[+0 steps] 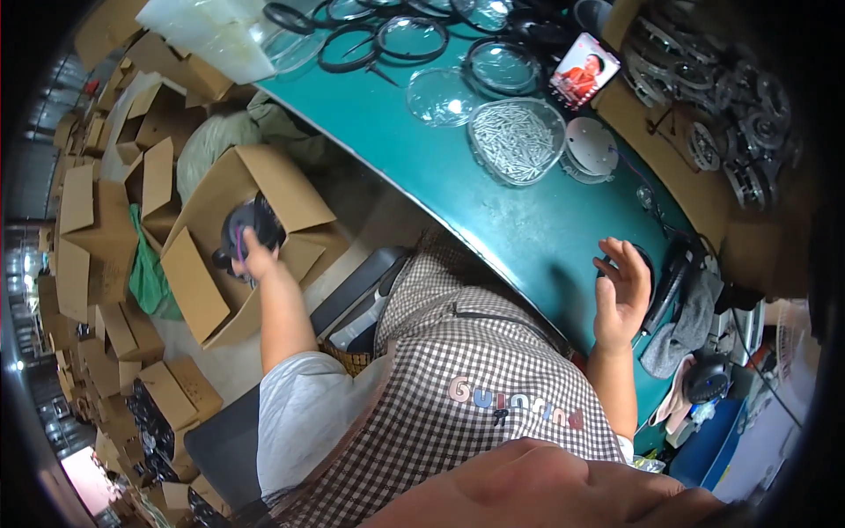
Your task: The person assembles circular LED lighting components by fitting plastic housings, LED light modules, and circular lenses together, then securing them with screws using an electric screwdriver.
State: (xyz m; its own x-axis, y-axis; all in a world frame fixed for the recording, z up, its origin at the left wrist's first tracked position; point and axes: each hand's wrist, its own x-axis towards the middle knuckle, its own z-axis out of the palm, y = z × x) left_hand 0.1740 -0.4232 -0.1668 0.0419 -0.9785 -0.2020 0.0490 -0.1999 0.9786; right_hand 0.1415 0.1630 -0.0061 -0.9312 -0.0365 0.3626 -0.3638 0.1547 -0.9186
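Observation:
Out to the left, my left hand (257,259) grips a black round housing (238,224) with a thin purple wire, over an open cardboard box (269,169). Thumb and fingers close on its near edge; part of the grip is hidden. Raised above the right part of the green table (387,163), my right hand (623,295) has its fingers apart and nothing in it. Just behind it is a dark round part (647,264), mostly covered by the hand. A clear bowl (473,148) of small silver screws or pins stands farther back, beside stacked silver discs (591,146).
Black rings with clear covers (412,40) lie along the table's far side, near a lit phone (584,72). A carton (656,167) of clear and silver rings stands at right, above a grey cloth (682,333). Several open boxes (92,233) crowd the left floor, with a chair (233,436) nearby.

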